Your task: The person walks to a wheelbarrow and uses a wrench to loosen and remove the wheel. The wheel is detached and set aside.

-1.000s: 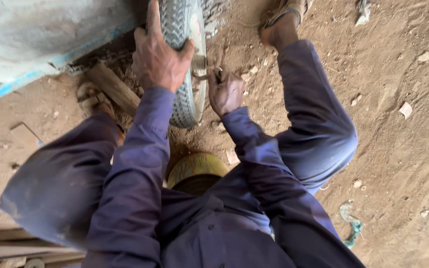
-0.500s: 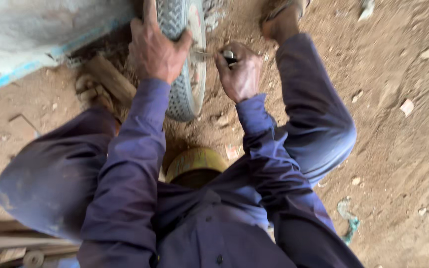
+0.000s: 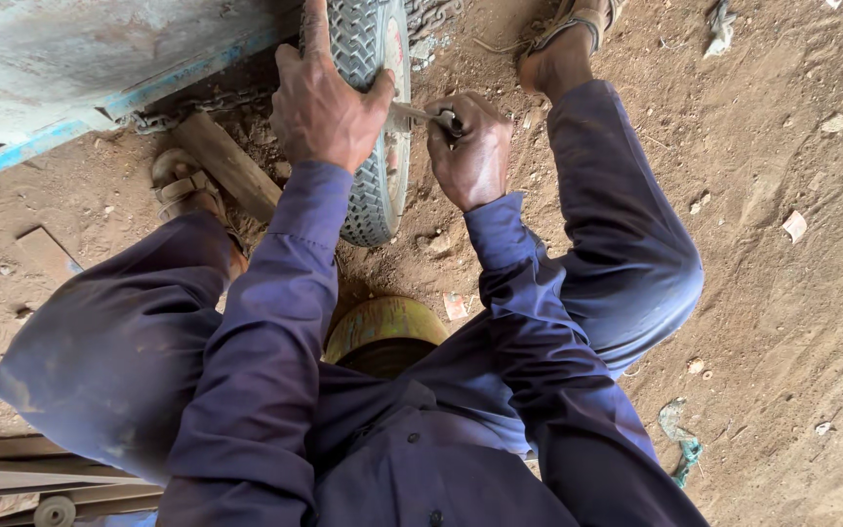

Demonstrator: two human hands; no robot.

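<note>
- Head view, the hands: the left hand [image 3: 322,102] lies over the top of the small treaded wheel [image 3: 373,146]; its fingers are spread and curled down across the tread, thumb on the near side, gripping the tyre; the right hand [image 3: 470,151] is closed in a fist round the handle of a metal wrench [image 3: 420,116]; the wrench runs level from the fist to the hub side of the wheel, and its head touches the hub.
- Head view, the wheel: it stands upright on the dirt floor [image 3: 792,322], under the edge of a pale blue metal body [image 3: 70,68]; a chain [image 3: 197,105] hangs along that edge just behind the left hand; a wooden block [image 3: 228,166] lies on the floor left of the wheel.
- Head view, the person: squatting, knees wide in dark blue workwear; a sandalled foot [image 3: 182,187] beside the block, the other foot [image 3: 563,44] right of the wheel; a yellow-green round can [image 3: 382,327] sits on the floor between the legs, just below the wheel.
- Against the earlier frames: a second ago the right hand was lower, beside the tyre's lower half, no tool clearly seen; half a second ago it had risen to hub height with the wrench; now it sits a little lower again, fist tight, wrench on the hub; the left hand keeps its grip on the top of the tyre throughout; wheel, block and can have not shifted.
</note>
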